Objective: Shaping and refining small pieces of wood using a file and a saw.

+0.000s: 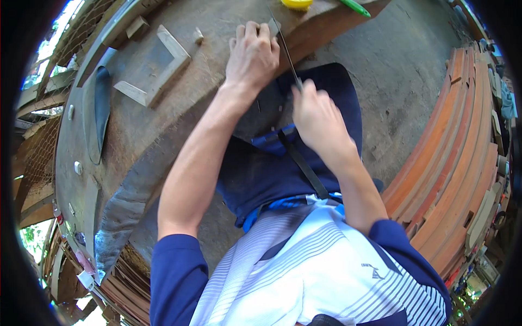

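My left hand (252, 57) presses at the front edge of the wooden workbench (136, 125), fingers curled on a small pale piece of wood (274, 27). Just right of it, a thin saw blade (287, 51) runs diagonally down to my right hand (315, 108), which grips the saw's handle; this hand is slightly blurred. An L of pale wooden strips (174, 70) lies on the bench to the left, with a small wood bit (198, 35) nearby. A yellow object (294, 2) and a green pen-like item (354, 7) sit at the top edge.
Long reddish planks (435, 174) are stacked along the right side. A dark curved strip (99, 114) lies on the bench's far left, beside wire mesh (43, 152) and timber. My dark-clad legs (261, 179) are below the bench edge, over a grey floor (397, 70).
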The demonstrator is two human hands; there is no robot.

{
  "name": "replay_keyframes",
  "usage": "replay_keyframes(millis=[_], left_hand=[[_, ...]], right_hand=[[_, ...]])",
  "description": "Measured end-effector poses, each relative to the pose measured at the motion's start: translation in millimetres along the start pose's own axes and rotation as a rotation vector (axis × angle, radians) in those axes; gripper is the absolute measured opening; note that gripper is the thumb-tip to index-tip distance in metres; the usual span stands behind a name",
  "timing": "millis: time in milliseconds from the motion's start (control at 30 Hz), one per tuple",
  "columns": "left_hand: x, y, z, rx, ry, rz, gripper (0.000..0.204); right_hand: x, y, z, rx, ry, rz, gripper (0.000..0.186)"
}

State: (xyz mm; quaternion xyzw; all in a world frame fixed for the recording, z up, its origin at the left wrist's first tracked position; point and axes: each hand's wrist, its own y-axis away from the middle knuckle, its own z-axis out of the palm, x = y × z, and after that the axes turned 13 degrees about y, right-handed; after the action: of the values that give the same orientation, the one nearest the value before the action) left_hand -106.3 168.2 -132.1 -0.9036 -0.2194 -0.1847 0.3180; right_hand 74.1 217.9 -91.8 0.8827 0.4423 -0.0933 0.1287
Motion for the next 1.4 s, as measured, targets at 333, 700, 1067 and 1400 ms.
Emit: replay_keyframes(millis=[333, 700, 1067, 1400], left_hand=[[2.4, -1.0, -0.7, -0.025, -0.009, -0.018, 0.031], [-13.6, -9.4, 1.5, -0.030, -0.008, 0.006, 0.035], [-12.7, -12.5, -4.0, -0.056, -0.024, 0.013, 0.034], [-6.6, -4.6, 1.7, -0.100, -0.044, 0.050, 0.036]], right_hand=[[-2.3, 2.3, -3.5, -0.116, 0.002, 0.100, 0.019], [-4.6, -8.9, 10.4, -0.005, -0.113, 0.093, 0.024], [16.6, -45.3, 20.7, 0.112, -0.115, -0.098, 0.021], [17.8, -41.9, 27.7, 0.158, -0.188, -0.118, 0.027]])
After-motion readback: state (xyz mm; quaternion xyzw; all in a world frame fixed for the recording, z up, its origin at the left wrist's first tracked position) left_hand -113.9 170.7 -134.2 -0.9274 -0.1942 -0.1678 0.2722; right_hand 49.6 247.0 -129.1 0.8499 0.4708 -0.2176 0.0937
